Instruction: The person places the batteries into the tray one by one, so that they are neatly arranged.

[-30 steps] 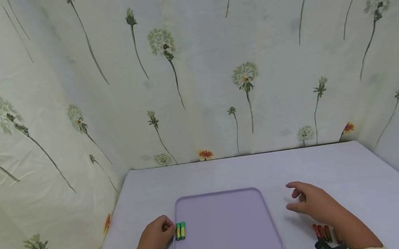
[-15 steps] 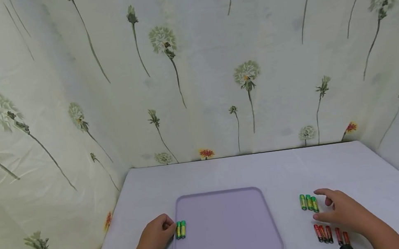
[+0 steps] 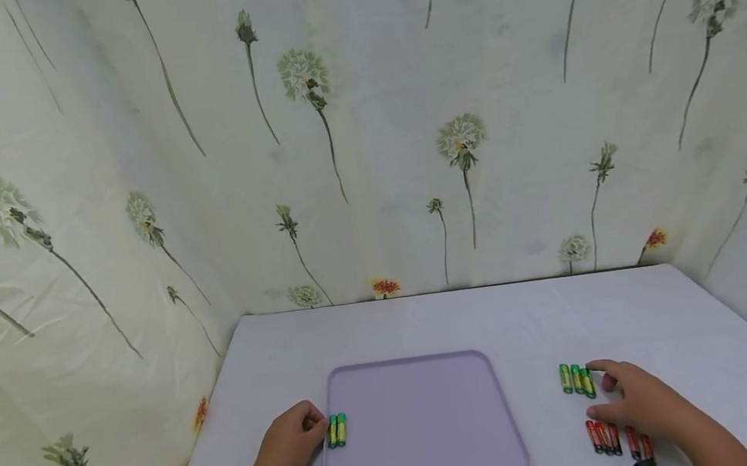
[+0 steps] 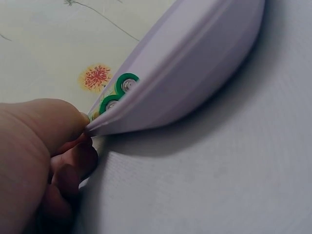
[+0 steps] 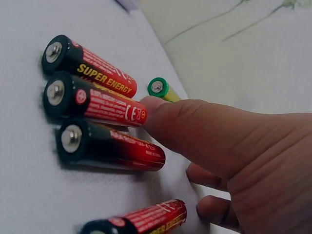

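My left hand (image 3: pixel 290 441) pinches the left rim of a lilac tray (image 3: pixel 432 422), thumb on top and fingers curled below in the left wrist view. Two green-yellow batteries (image 3: pixel 342 430) lie side by side in the tray, right by that thumb. My right hand (image 3: pixel 639 402) hovers at the right with thumb and index finger spread, holding nothing. Its index fingertip is right at the nearest of three green batteries (image 3: pixel 576 379). Its thumb overlaps a row of three red-black batteries (image 5: pixel 109 105) in the right wrist view.
Two more red batteries (image 3: pixel 633 442) lie beside the red row, partly below my right wrist. Everything rests on a white-covered table (image 3: pixel 427 323). Behind and to the sides hangs a flower-printed cloth (image 3: pixel 365 109).
My right hand has moved right and towards me, off the green batteries it was covering, and then slightly left with its fingers nearer the green batteries. The left hand keeps its place.
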Motion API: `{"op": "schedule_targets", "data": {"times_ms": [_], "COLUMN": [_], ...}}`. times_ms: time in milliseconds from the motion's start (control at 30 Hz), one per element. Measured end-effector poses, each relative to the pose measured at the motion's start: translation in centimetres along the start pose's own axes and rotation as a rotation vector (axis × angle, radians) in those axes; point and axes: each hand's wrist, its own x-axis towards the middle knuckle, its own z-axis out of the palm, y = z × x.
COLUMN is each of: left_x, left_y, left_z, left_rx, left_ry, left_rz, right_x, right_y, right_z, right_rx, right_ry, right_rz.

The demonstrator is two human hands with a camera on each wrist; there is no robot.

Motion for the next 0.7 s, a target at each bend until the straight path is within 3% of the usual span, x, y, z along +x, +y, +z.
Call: {"op": "schedule_targets", "data": {"times_ms": [333, 700], "left_x": [-0.06, 0.04], "left_y": [0.14, -0.03], "left_z": [-0.08, -0.03], "left_rx": [-0.004, -0.011], "left_ry": [-0.003, -0.003], "left_rz": [-0.01, 0.004], "right_x": [0.22, -0.17], "right_y": [0.19, -0.52], "right_z": [0.52, 0.26], "right_rx": [-0.021, 0.003], "right_ry": [0.073, 0.111], "right_rz": [-0.043, -0.009]}}
